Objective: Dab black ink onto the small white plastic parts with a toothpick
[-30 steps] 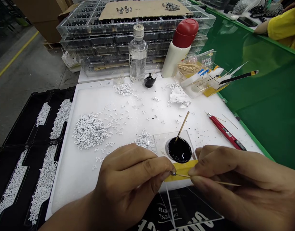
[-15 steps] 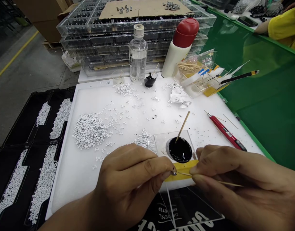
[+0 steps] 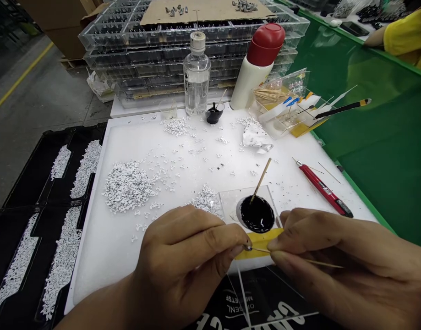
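My left hand (image 3: 193,256) is closed, thumb and forefinger pinching a tiny white-and-dark piece (image 3: 247,248) at their tips. Between the thumb and fingers of my right hand (image 3: 334,256) is a wooden toothpick (image 3: 260,250), its point at the small piece. Just beyond both hands, a round pool of black paint (image 3: 257,213) lies on a clear plastic plate (image 3: 227,198), with a wooden stick (image 3: 261,178) standing in it. Yellow tape (image 3: 258,240) crosses the plate's near edge. To the left are a large pile of small white pieces (image 3: 128,187) and a smaller pile (image 3: 205,199).
A red craft knife (image 3: 325,190) lies at the right. Behind stand a clear bottle (image 3: 197,80), a cup of black paint (image 3: 213,114), a red-capped flask (image 3: 254,68) and a toothpick box (image 3: 270,95). Stacked clear trays (image 3: 144,59) rise at the back. Black trays (image 3: 21,183) sit left.
My right hand has shifted slightly left, bringing the toothpick's tip up to the small piece. My left hand has stayed in place.
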The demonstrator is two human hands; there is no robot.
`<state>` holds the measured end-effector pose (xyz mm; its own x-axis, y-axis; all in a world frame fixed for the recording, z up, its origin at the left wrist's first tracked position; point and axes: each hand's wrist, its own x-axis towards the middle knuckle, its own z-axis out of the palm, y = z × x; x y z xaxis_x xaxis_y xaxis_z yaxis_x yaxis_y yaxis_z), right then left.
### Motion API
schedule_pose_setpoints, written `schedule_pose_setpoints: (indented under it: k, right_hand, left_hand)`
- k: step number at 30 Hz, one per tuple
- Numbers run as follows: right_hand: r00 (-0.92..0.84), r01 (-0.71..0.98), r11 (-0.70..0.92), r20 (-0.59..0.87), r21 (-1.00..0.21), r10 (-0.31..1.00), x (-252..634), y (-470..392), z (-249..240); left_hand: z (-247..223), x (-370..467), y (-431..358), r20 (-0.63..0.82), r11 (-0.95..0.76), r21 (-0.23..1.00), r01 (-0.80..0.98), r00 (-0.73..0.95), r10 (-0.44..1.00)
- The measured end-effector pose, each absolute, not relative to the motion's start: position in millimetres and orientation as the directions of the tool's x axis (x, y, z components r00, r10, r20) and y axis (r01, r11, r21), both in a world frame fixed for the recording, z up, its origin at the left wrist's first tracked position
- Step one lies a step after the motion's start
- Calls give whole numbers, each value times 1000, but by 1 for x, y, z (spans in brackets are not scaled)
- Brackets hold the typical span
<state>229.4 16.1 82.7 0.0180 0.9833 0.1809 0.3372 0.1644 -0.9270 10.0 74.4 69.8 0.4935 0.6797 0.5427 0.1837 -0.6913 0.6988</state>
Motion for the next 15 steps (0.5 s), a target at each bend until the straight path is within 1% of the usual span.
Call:
schedule_pose_setpoints:
  k: [5,7,11,15]
  right_hand:
    - [116,305,102,143,-947,983,223,11,80]
    - [133,314,106,154,-943,979,222,10,81]
    - [102,364,150,199,-919,975,224,12,86]
    - [61,435,196,246,-879,967,226,14,87]
  left_hand:
    - [70,9,74,545,-694,697,180,496,676]
    - [70,9,73,541,-691,700,180,499,677]
    - [70,11,73,539,-679,713,173,485,689]
    - [68,14,73,519,-625,773,110,458,722]
